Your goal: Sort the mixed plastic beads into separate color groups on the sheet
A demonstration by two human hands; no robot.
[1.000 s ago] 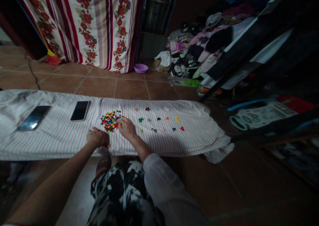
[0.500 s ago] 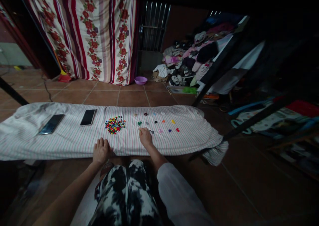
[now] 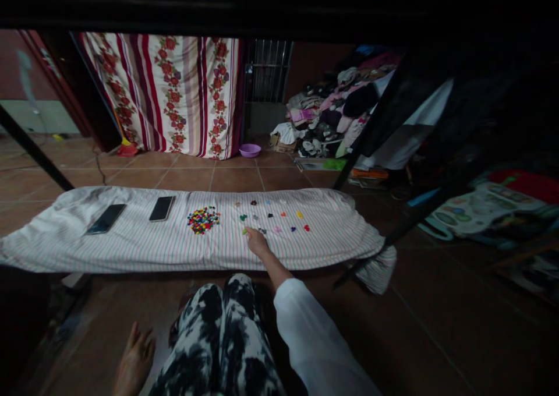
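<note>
My right hand (image 3: 257, 242) reaches over the striped cloth (image 3: 148, 250), fingers drawn together, its fingertips at a small light green cluster of beads (image 3: 245, 231). Whether a bead is pinched there is too small to see. Around it lie small colour-sorted clusters, among them dark green beads (image 3: 243, 217), yellow beads (image 3: 299, 215), pink beads (image 3: 278, 229) and red beads (image 3: 306, 227). A mixed heap of multicoloured beads (image 3: 203, 219) sits to the left of this hand. Down beside my knees, off the cloth, my left hand (image 3: 136, 358) hangs with fingers apart, holding nothing.
Two dark-screened phones, one at the left (image 3: 107, 218) and another (image 3: 161, 208) nearer the heap, lie on the cloth. Dark metal bars (image 3: 37, 148) rise by the cloth's ends. Beyond stand a purple basin (image 3: 250, 150), a floral curtain (image 3: 187, 99) and a clothes pile (image 3: 336, 105).
My left hand has left the cloth's front edge and dropped low to the left. My right hand has shifted slightly, and light green beads now show at its fingertips. The view has tilted up.
</note>
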